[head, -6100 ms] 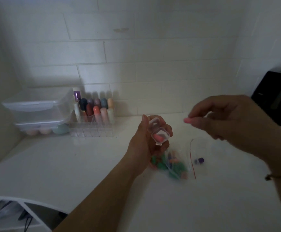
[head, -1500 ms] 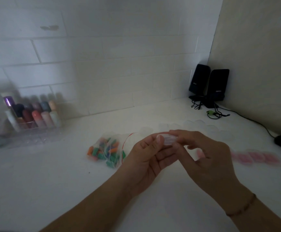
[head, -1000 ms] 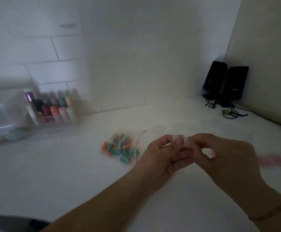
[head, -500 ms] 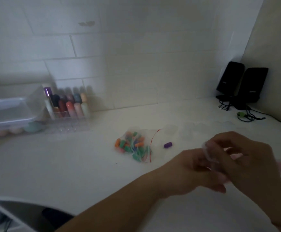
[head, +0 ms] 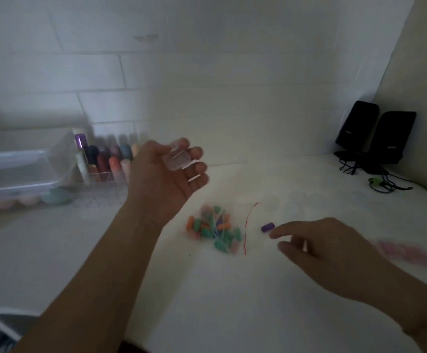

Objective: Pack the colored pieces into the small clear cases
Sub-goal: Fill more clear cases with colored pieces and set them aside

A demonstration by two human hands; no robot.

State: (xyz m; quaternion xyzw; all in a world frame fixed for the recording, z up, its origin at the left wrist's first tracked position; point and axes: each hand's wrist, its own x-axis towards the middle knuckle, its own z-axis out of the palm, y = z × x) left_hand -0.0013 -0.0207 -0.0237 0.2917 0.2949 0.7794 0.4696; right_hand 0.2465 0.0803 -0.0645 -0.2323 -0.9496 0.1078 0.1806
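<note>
Left hand (head: pixel 166 174) cradles clear case (head: pixel 176 160) in curled fingers, ready to fill; right hand (head: pixel 334 253), fingers loose and holding nothing, nears purple piece (head: pixel 267 227) beside bag (head: pixel 215 230).

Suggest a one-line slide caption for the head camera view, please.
Left hand cradles a small clear case while the right hand reaches toward a loose purple piece beside the bag.

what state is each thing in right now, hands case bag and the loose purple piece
left hand: raised palm up, fingers curled round a small clear case
small clear case: held in the fingers; open or shut, too blurred to tell
right hand: empty, fingers loose, fingertip close to the purple piece
purple piece: lying loose on the counter, outside the bag
clear bag: lying flat, holding orange and green pieces
</note>
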